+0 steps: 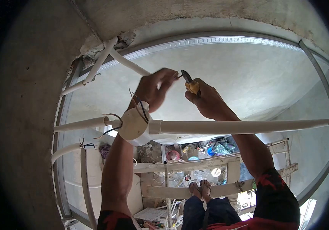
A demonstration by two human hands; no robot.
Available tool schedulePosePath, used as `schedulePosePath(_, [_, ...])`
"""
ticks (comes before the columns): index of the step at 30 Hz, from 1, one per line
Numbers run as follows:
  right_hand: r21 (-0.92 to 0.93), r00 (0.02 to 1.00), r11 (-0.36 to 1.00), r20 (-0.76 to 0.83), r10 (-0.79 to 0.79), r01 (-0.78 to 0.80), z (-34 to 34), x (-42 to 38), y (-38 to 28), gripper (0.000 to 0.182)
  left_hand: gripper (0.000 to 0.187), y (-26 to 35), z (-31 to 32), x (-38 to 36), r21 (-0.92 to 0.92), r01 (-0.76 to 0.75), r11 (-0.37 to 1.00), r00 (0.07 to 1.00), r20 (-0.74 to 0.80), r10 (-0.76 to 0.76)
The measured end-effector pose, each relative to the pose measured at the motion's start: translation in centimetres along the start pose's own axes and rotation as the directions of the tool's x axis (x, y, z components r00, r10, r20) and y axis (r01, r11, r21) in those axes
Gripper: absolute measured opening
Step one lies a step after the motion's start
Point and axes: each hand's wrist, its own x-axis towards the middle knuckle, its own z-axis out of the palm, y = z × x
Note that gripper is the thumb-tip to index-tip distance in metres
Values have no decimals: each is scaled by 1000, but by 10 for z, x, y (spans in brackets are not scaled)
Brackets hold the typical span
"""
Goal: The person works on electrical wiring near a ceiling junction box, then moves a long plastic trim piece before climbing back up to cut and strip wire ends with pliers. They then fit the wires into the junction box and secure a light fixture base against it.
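My left hand (pixel 155 89) is raised above the junction box, closed around the end of a white flexible conduit, with short dark wires (pixel 178 76) sticking out past the fingertips. In my right hand (pixel 210 101) is a pair of pliers (pixel 190 85) with yellow handles, its dark jaws right beside the wire ends. Below my left hand, over the forearm, hangs a round white junction box (pixel 134 125). Loose wires (pixel 138 103) with bare copper ends rise from it, and more curl out at its left side.
A straight white pipe (pixel 245 127) runs right from the box. Metal channel (pixel 210 40) frames the ceiling opening. More conduit ends (pixel 67 151) with bare wires come in at left. Far below, my feet stand on a wooden scaffold plank (pixel 176 191); clutter (pixel 195 153) lies on the floor.
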Motion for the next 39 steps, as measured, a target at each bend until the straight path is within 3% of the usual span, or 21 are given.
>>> schedulePosePath(2, [65,990,990,-65,-122,126,4,4,9,35,28,4,8,-2,216,-195,957,980,7,198])
schedulePosePath(4, [23,993,994,-62,-101,103,2,2,6,35,24,5,15,1,271,-170,948,984,-6,178])
schedulePosePath(6, [-19,996,997,-55,-76,75,3,0,1,35,20,3,22,0,240,-196,951,967,-112,227])
schedulePosePath(7, [-3,998,998,-38,-55,55,4,1,0,35,20,5,20,1,240,-194,951,967,-113,226])
schedulePosePath(9, [15,999,999,-21,-35,36,7,3,1,34,23,9,15,2,214,-12,977,1000,-23,17])
schedulePosePath(16, [87,999,996,-8,36,-35,21,6,10,33,23,13,20,-2,287,5,958,999,-51,10])
schedulePosePath(18, [88,999,996,-25,29,-27,24,5,13,32,20,8,24,-2,313,-22,950,995,-83,50])
schedulePosePath(21, [61,994,997,-95,-43,49,28,9,15,31,13,-9,30,-1,349,-192,917,952,-162,261])
schedulePosePath(23, [338,997,938,-2,79,-74,25,11,20,27,11,-11,29,-2,383,-193,904,956,-134,261])
schedulePosePath(24, [423,997,905,-30,73,-54,25,10,20,23,10,-14,27,-3,389,-206,898,955,-121,272])
schedulePosePath(26, [465,995,883,-41,90,-60,13,7,11,20,11,-31,24,-11,438,-190,879,955,-124,268])
schedulePosePath(29, [482,996,875,-44,74,-44,10,10,5,17,16,-53,24,-19,589,-272,761,910,-100,403])
schedulePosePath(33, [436,997,900,-70,28,6,14,12,23,17,20,-65,25,-17,536,-354,767,894,-47,446])
schedulePosePath(35, [395,998,919,-57,34,-9,16,13,31,17,26,-51,21,-14,468,-474,746,811,-100,577])
schedulePosePath(37, [545,985,824,-149,-86,155,25,14,29,19,36,-43,19,-13,457,-467,757,825,-84,559])
schedulePosePath(39, [530,994,843,-103,-47,95,17,5,-8,21,40,-40,20,-12,460,-472,752,824,-73,562])
